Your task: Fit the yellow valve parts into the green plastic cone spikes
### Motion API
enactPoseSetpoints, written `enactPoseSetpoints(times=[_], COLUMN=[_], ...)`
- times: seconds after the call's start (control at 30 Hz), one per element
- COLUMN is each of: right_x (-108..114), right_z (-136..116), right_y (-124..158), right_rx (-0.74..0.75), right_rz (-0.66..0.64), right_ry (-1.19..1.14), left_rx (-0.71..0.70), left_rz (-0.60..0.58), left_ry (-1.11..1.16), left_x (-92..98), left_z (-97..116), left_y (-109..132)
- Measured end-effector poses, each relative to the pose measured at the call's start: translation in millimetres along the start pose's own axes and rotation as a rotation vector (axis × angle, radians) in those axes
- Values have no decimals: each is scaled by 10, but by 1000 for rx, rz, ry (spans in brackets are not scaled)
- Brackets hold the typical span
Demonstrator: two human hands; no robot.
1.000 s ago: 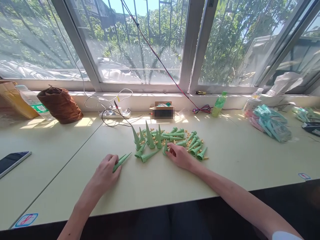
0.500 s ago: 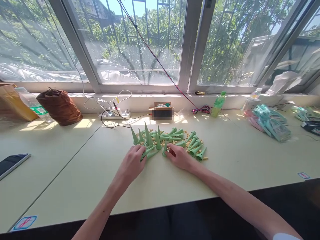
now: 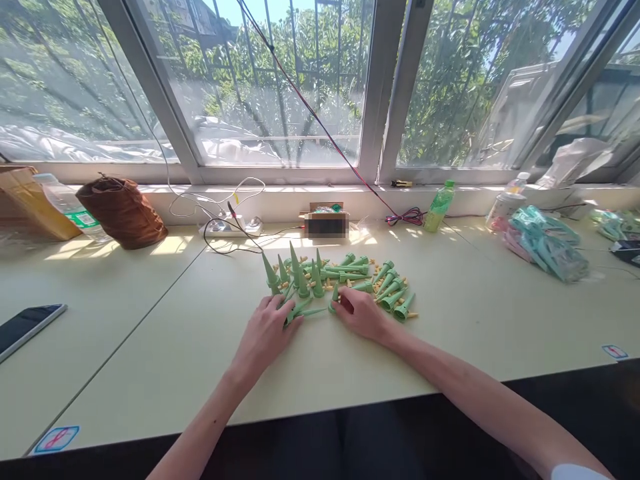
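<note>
My right hand (image 3: 361, 312) pinches a small green plastic spike (image 3: 335, 297), which stands point up on the table. My left hand (image 3: 270, 325) has its fingers curled around some green spikes (image 3: 299, 311) that lie on their sides; one points right, towards my right hand. Several more spikes (image 3: 295, 263) stand upright just beyond my left hand. Others (image 3: 393, 290) lie on their sides to the right, with small tan pegs (image 3: 413, 315) at or in their wide ends. My fingers partly hide the spikes they touch.
A phone (image 3: 30, 327) lies at the left. Along the window stand a brown leather bag (image 3: 123, 212), a power strip (image 3: 233, 227) with cables, a small dark-screened device (image 3: 327, 227) and a green bottle (image 3: 440, 207). Plastic-wrapped packs (image 3: 547, 243) lie at the right.
My left hand has shifted slightly down and right, with the lying spikes under its fingers moving too. My right hand still holds the upright spike. The view has shifted a little.
</note>
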State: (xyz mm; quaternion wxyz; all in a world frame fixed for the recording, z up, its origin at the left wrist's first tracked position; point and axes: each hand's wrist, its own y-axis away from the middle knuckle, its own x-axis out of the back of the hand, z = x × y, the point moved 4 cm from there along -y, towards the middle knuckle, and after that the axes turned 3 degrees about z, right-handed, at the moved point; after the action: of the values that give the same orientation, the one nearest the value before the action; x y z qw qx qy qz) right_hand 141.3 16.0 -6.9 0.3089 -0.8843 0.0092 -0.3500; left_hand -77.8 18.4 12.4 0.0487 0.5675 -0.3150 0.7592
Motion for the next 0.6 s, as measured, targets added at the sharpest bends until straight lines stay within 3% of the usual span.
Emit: enactPoseSetpoints(times=[0.2, 0.33, 0.47, 0.6], right_x=[57, 144, 110, -93], right_z=[-72, -244, -450, -623], right_y=[-17, -130, -338, -561], right_rx=[56, 84, 84, 140], right_rz=[142, 166, 66, -95], right_ry=[-3, -37, -70, -66], left_rx=[-36, -106, -175, -213], left_rz=[-60, -104, -160, -125], left_ry=[64, 122, 175, 169], left_x=[25, 96, 125, 108], left_z=[-28, 55, 280, 489], left_y=[80, 178, 251, 284])
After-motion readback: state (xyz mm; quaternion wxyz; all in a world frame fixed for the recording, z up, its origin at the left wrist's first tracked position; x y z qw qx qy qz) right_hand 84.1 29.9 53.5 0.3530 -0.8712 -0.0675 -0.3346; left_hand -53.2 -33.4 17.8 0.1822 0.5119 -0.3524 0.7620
